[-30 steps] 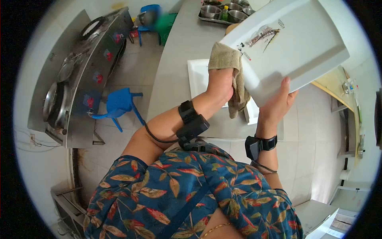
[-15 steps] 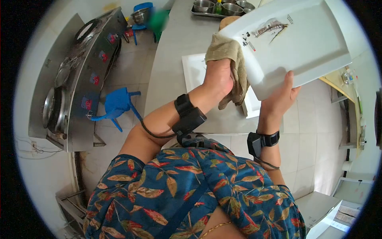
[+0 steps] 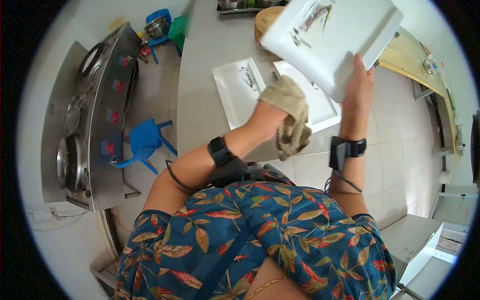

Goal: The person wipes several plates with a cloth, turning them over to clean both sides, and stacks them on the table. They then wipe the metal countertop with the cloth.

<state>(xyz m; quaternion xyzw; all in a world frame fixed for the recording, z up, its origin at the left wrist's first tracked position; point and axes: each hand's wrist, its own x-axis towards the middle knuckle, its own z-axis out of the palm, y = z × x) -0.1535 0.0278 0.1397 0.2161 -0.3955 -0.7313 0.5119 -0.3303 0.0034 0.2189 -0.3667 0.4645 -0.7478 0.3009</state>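
Plate (image 3: 337, 42) hangs tilted above the tabletop (image 3: 197, 57), pinched in my right grip (image 3: 359, 90): thumb on its face by the near rim, fingers behind mostly hidden. I judge it stiff, rather heavy for one hand, smooth enough to slip and brittle if knocked. The raised rim looks the surest hold, thumb over it and fingers spread beneath, since from one end the far side would want to dip. My left grip (image 3: 270, 119) has the cloth (image 3: 292, 102), soft and light, wrapped over its fingers and hanging loose, a gap between it and the plate. Two more plates (image 3: 237, 96) lie below; I would lift those by their outer rims.
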